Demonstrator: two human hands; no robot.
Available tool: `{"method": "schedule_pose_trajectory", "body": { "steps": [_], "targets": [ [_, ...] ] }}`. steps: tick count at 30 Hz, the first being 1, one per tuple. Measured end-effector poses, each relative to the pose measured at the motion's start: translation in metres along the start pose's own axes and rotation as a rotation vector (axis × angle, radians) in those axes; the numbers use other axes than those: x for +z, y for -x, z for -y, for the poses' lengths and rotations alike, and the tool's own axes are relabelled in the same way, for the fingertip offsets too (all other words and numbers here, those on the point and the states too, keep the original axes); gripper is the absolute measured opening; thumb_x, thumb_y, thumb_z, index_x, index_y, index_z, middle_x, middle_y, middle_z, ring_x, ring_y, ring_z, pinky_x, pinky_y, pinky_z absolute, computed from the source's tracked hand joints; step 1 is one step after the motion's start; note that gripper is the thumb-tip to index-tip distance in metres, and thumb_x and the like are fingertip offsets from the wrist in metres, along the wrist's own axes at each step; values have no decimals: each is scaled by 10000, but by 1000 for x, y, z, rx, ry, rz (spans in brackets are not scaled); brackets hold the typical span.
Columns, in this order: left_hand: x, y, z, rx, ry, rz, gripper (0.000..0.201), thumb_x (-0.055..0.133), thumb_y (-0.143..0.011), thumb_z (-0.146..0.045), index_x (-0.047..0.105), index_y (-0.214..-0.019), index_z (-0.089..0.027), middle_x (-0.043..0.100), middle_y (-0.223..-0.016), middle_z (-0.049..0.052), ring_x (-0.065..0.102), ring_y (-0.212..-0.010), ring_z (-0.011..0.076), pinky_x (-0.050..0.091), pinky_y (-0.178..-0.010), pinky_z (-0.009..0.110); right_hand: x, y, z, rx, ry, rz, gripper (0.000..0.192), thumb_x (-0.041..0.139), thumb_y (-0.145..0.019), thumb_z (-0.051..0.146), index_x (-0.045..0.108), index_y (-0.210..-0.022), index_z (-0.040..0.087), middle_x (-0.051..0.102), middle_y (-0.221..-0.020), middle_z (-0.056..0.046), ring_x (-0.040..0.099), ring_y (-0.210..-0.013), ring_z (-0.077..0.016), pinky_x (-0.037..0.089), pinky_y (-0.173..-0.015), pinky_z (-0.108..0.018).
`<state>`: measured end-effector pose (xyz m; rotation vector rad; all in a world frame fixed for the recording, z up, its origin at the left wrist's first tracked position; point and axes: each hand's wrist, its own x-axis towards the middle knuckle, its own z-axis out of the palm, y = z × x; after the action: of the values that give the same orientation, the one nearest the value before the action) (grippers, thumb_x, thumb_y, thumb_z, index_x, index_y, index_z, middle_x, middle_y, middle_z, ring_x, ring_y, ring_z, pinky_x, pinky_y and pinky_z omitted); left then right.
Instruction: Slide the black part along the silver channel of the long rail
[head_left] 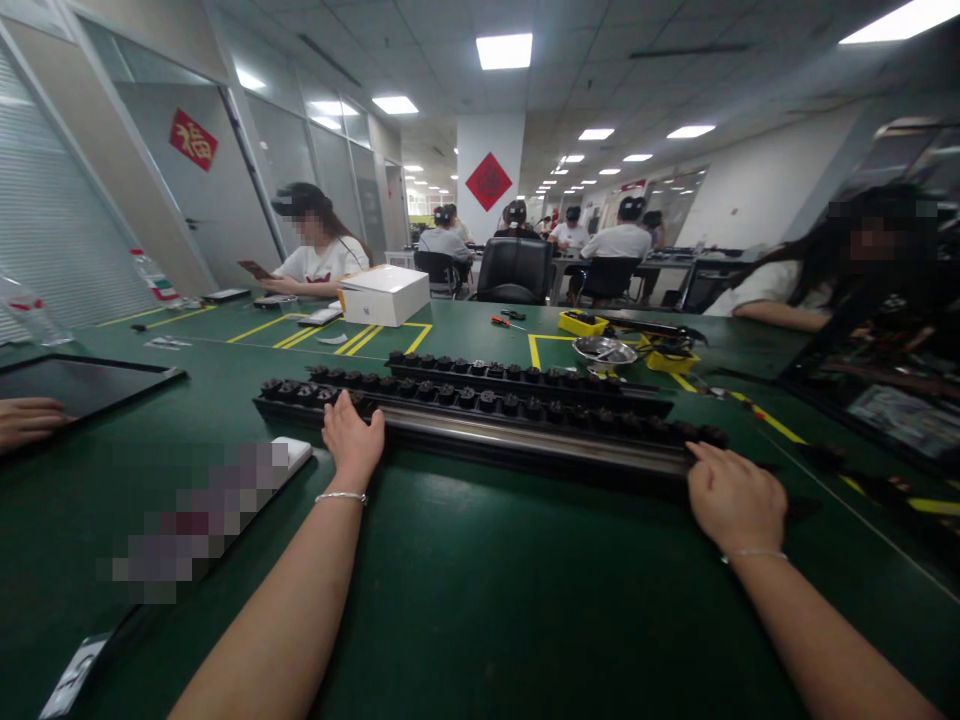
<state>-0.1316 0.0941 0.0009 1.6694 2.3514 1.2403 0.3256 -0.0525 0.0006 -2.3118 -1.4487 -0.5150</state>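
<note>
Two bare forearms are seen rising from the bottom of the frame over a green table (480,600). The left hand (352,440) is laid on the near rail (480,425) left of centre, fingers together and curled over its edge — not clamped round it. The right hand (735,500) is pressed to the rail's right end, fingers loosely together against its side. The rail (long, dark, studded with black knobs) is stretched across mid-frame. Just behind it a second rail (517,378) is set, parallel. Farther back, right of centre, a metal dish (604,350) and yellow trays (583,322) are found; a white box (384,294) sits upper centre-left. Another person's hand (26,420) is rested at the left edge.
</note>
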Motion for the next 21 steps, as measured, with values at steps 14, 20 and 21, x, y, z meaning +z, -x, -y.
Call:
{"method": "schedule_pose_trajectory", "body": {
  "steps": [14,20,21],
  "targets": [
    [-3,4,-2,31,-32,47,586,458,-856,-344,396,-1374,-77,472,-1376,180,276,-1369,317,264,-1102,471,0,2,5,105,-54,17,525,233,-891,310,587,-1260,189,548,-1329,-68,448,-1228,-305,261,-1055,-566],
    [-3,4,1,63,-20,72,593,456,-850,-354,405,-1373,-78,463,-1387,168,256,-1373,336,262,-1104,477,1,0,4,127,-70,47,535,222,-893,336,569,-1278,207,527,-1353,-50,425,-1250,-295,232,-1068,-572],
    [-2,4,2,69,-22,75,596,454,-850,-354,403,-1374,-75,463,-1387,167,253,-1374,338,260,-1105,477,2,0,5,134,-73,42,534,223,-892,336,569,-1278,210,524,-1356,-49,421,-1252,-294,226,-1071,-572]
  ]
}}
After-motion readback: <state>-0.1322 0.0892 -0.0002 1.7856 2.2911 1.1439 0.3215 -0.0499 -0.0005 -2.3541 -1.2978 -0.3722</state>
